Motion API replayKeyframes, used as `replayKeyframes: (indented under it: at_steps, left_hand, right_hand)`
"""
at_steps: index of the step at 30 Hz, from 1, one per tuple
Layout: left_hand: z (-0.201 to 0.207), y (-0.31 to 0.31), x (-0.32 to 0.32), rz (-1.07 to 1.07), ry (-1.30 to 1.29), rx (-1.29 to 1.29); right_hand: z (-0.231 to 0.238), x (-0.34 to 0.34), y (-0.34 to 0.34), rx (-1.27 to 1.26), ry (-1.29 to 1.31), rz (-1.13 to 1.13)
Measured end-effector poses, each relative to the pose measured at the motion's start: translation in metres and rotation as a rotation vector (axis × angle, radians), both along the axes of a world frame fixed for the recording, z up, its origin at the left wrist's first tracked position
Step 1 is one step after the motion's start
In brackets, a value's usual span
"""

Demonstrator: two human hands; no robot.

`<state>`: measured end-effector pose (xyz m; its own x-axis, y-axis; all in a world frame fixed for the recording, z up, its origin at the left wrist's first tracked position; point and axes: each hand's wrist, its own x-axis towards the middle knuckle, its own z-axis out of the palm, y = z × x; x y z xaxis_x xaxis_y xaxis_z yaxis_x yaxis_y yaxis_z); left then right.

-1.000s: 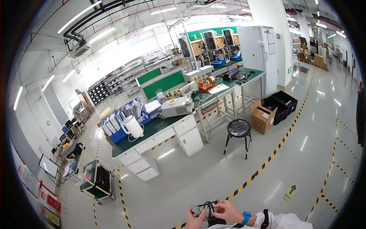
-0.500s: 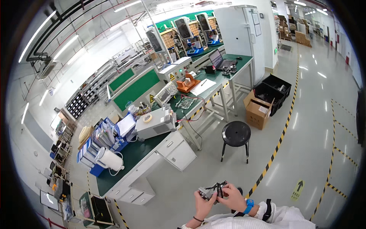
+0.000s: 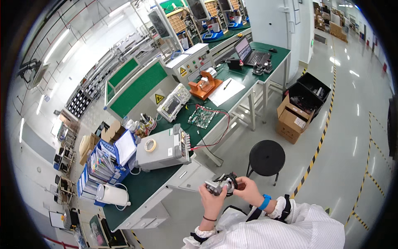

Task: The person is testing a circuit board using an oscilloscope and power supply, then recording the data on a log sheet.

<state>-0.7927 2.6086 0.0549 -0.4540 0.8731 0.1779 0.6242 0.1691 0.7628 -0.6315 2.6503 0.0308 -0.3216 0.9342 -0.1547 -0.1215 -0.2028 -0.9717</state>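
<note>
A small silver-grey metal part (image 3: 215, 187) with a black cable or strap looped at its right end is held up before my body. My left hand (image 3: 212, 201) closes on its left side, the thumb pressed against it. At the right end, by the black loops, the fingers of my right hand (image 3: 248, 191) are closed too, and a blue wristband sits on that wrist. The part's exact kind cannot be made out. Nearest beyond my hands are the drawers of a green-topped workbench (image 3: 145, 189) and a round black stool (image 3: 267, 158).
On the bench stand a grey bench instrument (image 3: 163, 149), an oscilloscope (image 3: 174, 103), a circuit board (image 3: 203, 116), an orange fixture (image 3: 205, 86), a laptop (image 3: 251, 54) and a white kettle (image 3: 112, 194). A cardboard box (image 3: 292, 124) and black crates (image 3: 310, 89) are on the floor at right.
My hands and the held part have risen in view and shifted slightly left. The bench looks closer. The black piece that stuck up between my hands now shows as loops against the metal part.
</note>
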Motion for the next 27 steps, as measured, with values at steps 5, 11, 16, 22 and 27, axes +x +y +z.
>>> replayKeyframes:
  at_steps: [5, 11, 16, 22, 27]
  left_hand:
    - [0.003, 0.091, -0.048, 0.082, -0.259, 0.021]
    - [0.007, 0.195, -0.101, -0.014, -0.53, 0.202]
    - [0.009, 0.264, -0.127, -0.038, -0.639, 0.121]
    - [0.02, 0.334, -0.146, -0.019, -1.18, -0.01]
    - [0.0, 0.397, -0.163, -0.017, -1.418, -0.081]
  right_hand:
    - [0.018, -0.046, 0.11, -0.055, -0.025, 0.075]
    - [0.047, -0.097, 0.208, -0.169, 0.163, 0.283]
    - [0.048, -0.11, 0.278, -0.124, 0.215, 0.268]
    - [0.061, -0.119, 0.359, -0.176, 0.246, 0.357]
    - [0.065, -0.103, 0.455, -0.117, 0.213, 0.357]
